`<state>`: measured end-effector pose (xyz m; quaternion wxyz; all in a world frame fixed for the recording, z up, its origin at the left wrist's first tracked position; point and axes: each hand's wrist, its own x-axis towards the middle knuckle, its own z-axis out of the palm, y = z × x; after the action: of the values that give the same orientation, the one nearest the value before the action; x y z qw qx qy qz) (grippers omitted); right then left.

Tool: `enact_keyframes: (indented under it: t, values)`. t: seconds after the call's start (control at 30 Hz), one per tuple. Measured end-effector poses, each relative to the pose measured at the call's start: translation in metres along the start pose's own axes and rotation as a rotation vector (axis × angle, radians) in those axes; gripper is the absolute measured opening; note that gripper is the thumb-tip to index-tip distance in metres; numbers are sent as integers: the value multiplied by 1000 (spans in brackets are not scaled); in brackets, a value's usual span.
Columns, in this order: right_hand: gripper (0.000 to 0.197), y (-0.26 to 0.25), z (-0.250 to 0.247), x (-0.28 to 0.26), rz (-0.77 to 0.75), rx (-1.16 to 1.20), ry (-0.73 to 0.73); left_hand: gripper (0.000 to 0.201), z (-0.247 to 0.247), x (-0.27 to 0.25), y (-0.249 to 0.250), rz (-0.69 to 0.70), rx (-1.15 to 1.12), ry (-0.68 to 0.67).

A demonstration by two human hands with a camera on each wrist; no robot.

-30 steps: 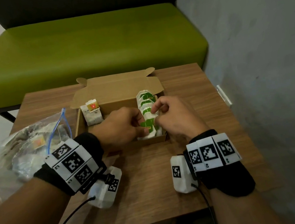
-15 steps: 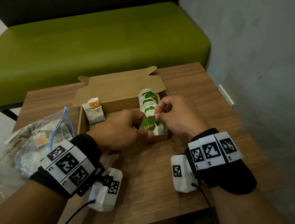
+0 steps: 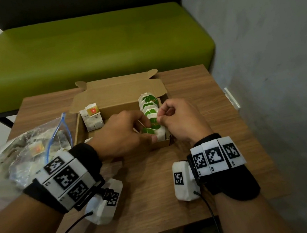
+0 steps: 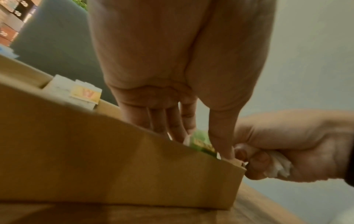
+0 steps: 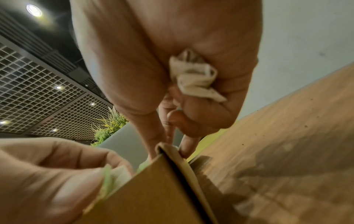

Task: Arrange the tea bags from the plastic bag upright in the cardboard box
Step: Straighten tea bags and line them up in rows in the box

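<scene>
An open cardboard box sits on the wooden table. A row of green-tag tea bags stands upright along its right side. My left hand reaches into the box, and its thumb and fingers pinch the front green-tag tea bag. My right hand pinches the top of a bag in the same row. Its curled fingers also hold a crumpled white tea bag in the palm. A yellow-tag tea bag stands at the box's back left. The plastic bag with more tea bags lies left of the box.
A green bench stands behind the table and a grey wall runs along the right. The box lid stands open toward the bench. Bare table top lies between the box and the near edge.
Both hands stay at the front end of the green row. The front bags have shifted slightly back toward the row and stand less spread out.
</scene>
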<state>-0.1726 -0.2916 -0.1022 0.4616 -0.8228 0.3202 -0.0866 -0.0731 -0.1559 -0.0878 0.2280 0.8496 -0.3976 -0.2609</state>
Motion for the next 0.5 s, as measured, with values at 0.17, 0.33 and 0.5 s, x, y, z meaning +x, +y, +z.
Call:
enact_keyframes:
  t: [0.17, 0.33, 0.5]
  values:
    - [8, -1, 2, 2, -4, -16, 18, 20, -5, -2, -10, -16, -31, -58]
    - [9, 0, 2, 2, -6, -5, 12, 11, -2, 1, -12, 14, 26, -32]
    - [8, 0, 3, 2, -13, -3, 8, 24, 7, 4, -5, 82, 161, 62]
